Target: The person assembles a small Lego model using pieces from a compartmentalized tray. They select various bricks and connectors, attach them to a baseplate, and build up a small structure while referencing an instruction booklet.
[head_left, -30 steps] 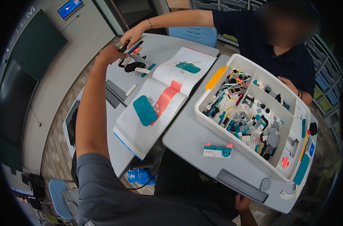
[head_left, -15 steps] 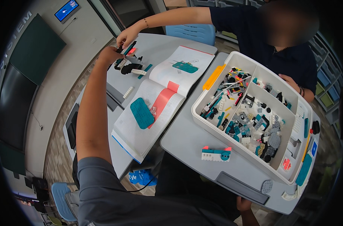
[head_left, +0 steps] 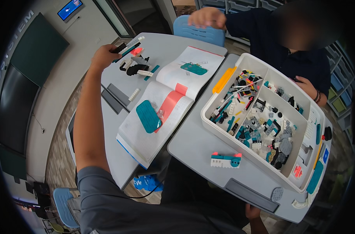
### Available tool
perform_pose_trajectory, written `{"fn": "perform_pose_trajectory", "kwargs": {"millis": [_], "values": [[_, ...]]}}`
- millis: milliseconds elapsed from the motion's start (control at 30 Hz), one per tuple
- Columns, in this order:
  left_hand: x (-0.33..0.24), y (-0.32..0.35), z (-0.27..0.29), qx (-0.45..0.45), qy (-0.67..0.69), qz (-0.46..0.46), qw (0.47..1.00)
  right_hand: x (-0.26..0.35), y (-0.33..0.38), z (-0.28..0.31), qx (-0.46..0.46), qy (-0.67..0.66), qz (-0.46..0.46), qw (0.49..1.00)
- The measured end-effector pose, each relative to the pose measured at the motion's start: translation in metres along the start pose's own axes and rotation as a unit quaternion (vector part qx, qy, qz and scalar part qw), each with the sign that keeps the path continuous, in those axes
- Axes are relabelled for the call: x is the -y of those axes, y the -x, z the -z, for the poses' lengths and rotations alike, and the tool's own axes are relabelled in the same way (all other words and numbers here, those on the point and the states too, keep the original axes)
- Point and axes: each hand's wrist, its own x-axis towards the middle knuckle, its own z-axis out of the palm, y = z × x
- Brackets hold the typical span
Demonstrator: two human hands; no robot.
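Observation:
At the far left of the table, my left hand point(head_left: 103, 57) is closed on a toy-brick assembly point(head_left: 131, 47) of black, teal and white beams. Just below that assembly lies a grey, black and white brick build point(head_left: 139, 67) with a coral part near it; whether the two are joined I cannot tell. Beside them rests a teal strip point(head_left: 151, 73). My right hand point(head_left: 252, 211) is low, by the table's front edge, its fingers mostly hidden. An open instruction book point(head_left: 140, 144) lies in the middle, with a teal plate point(head_left: 148, 117) and clear pieces on it.
A white divided bin point(head_left: 220, 130) full of loose bricks stands at the right, a yellow clip on its rim. In front of it sits a small teal-and-white build point(head_left: 226, 160). Across the table is another person, one hand point(head_left: 207, 18) raised over a blue chair point(head_left: 199, 33).
The other person's hand has let go of the brick assembly and drawn back to the right. My left hand has moved slightly left, and the assembly's white end now shows.

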Motion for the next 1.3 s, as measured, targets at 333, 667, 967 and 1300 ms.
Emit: {"fn": "perform_pose_trajectory", "kwargs": {"millis": [333, 667, 967, 1300], "values": [[-0.040, 0.136, 0.054, 0.042, 0.031, 0.047, 0.997, 0.009, -0.003, -0.001, -0.039, 0.014, 0.017, 0.999], [0.053, 0.155, -0.032, 0.087, 0.072, 0.069, 0.991, 0.017, -0.007, -0.001, -0.070, 0.046, 0.011, 0.996], [0.091, 0.115, -0.089, 0.080, 0.026, 0.097, 0.992, 0.024, -0.010, 0.000, -0.113, 0.094, 0.051, 0.988], [0.084, 0.106, -0.099, 0.097, 0.081, 0.099, 0.987, 0.019, -0.012, -0.004, -0.110, 0.086, 0.047, 0.989]]}}
